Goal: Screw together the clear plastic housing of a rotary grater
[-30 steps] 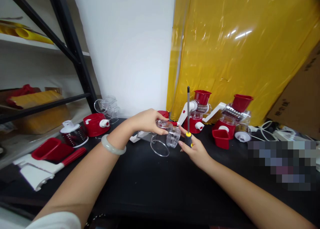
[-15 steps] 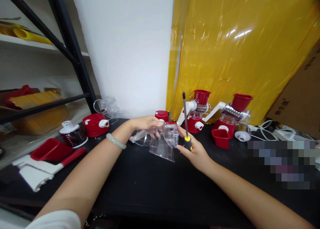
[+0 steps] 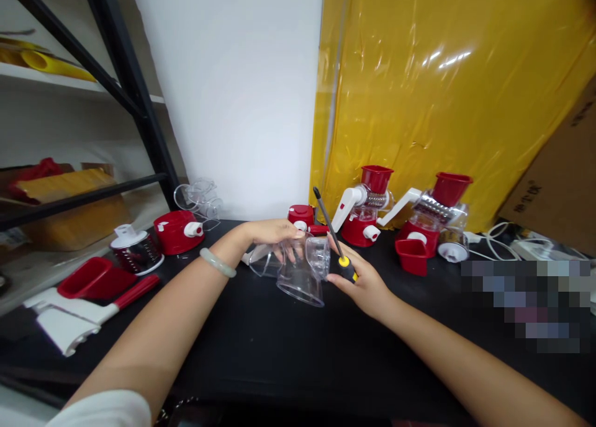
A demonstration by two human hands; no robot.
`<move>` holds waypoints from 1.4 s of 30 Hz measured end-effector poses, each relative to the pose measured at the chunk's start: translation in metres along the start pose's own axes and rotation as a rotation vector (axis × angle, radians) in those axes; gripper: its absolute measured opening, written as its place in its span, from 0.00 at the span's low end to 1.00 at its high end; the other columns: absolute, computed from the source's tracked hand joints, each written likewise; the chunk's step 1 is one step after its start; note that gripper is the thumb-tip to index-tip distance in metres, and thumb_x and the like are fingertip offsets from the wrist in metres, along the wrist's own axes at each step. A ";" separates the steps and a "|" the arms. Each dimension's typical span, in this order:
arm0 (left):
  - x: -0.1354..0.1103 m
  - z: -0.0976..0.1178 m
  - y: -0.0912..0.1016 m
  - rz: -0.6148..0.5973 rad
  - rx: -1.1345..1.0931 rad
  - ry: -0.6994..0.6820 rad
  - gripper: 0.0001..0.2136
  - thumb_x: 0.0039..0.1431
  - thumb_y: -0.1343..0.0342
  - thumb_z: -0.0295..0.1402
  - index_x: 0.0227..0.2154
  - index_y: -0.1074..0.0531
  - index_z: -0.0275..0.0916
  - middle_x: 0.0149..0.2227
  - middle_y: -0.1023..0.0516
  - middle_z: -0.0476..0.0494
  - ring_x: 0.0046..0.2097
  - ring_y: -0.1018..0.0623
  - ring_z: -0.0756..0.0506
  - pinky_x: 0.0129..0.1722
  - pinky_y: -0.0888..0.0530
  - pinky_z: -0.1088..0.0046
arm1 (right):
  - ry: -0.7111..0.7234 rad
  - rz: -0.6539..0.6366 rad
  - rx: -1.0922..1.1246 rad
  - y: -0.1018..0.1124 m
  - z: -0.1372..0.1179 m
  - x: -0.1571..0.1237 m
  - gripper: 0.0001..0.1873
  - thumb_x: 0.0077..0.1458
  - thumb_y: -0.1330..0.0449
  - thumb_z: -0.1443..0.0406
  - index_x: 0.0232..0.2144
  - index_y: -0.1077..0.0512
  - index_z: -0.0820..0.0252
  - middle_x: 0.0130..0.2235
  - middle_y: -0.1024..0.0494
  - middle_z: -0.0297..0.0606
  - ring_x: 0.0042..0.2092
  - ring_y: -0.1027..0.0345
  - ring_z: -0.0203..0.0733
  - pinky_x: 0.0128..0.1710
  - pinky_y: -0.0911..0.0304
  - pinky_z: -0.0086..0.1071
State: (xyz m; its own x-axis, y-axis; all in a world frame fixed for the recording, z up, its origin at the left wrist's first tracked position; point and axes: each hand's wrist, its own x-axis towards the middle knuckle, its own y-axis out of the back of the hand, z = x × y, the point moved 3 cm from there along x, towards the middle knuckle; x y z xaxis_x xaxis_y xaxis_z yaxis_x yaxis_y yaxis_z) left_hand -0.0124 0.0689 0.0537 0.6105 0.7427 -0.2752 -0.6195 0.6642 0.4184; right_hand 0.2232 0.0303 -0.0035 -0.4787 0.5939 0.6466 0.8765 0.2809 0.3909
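Observation:
My left hand is closed on a clear plastic grater housing, holding it above the black table. My right hand is at the housing's right end and grips a screwdriver with a black and yellow handle. The screwdriver's dark shaft points up and to the left, away from the housing. Behind my hands sits a red grater base. A white piece shows partly beside the housing's left side, mostly hidden by my left hand.
Two assembled red and white drum graters stand at the back right. At left lie a red base, a metal drum, a red hopper and a white handled part. A black shelf frame rises at far left.
The screwdriver has tipped from nearly upright toward the left in my right hand. The clear housing has turned slightly, its lower opening showing more.

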 end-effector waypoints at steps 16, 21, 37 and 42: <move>0.005 -0.011 -0.002 0.025 -0.027 0.058 0.24 0.55 0.41 0.55 0.37 0.25 0.35 0.37 0.18 0.37 0.34 0.19 0.44 0.36 0.22 0.67 | 0.117 -0.094 -0.108 -0.002 0.004 -0.006 0.40 0.59 0.38 0.66 0.68 0.48 0.44 0.69 0.42 0.39 0.68 0.48 0.49 0.66 0.48 0.49; 0.006 -0.014 -0.002 0.032 -0.040 0.064 0.23 0.56 0.42 0.53 0.40 0.25 0.36 0.35 0.18 0.38 0.34 0.18 0.44 0.35 0.21 0.68 | 0.127 -0.111 -0.138 -0.004 0.002 -0.008 0.42 0.60 0.39 0.67 0.70 0.52 0.44 0.71 0.45 0.38 0.69 0.50 0.47 0.66 0.49 0.48; -0.016 0.010 0.014 0.128 0.234 -0.007 0.24 0.53 0.38 0.50 0.46 0.22 0.37 0.39 0.17 0.41 0.37 0.20 0.46 0.40 0.27 0.71 | -0.086 0.051 -0.343 0.036 0.004 0.011 0.17 0.62 0.44 0.55 0.49 0.27 0.54 0.46 0.18 0.42 0.46 0.22 0.48 0.45 0.28 0.39; -0.050 0.034 0.031 0.286 0.547 -0.063 0.27 0.49 0.34 0.45 0.52 0.25 0.42 0.54 0.22 0.43 0.53 0.24 0.42 0.53 0.32 0.70 | -0.120 0.103 -0.525 0.096 0.018 0.021 0.16 0.57 0.41 0.51 0.27 0.30 0.55 0.24 0.25 0.34 0.26 0.31 0.43 0.28 0.37 0.34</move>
State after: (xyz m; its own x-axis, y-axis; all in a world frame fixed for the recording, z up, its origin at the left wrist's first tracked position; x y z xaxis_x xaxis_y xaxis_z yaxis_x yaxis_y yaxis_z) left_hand -0.0452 0.0492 0.1097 0.4956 0.8675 -0.0420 -0.4306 0.2875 0.8555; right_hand 0.2978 0.0835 0.0358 -0.3554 0.6891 0.6315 0.7609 -0.1791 0.6237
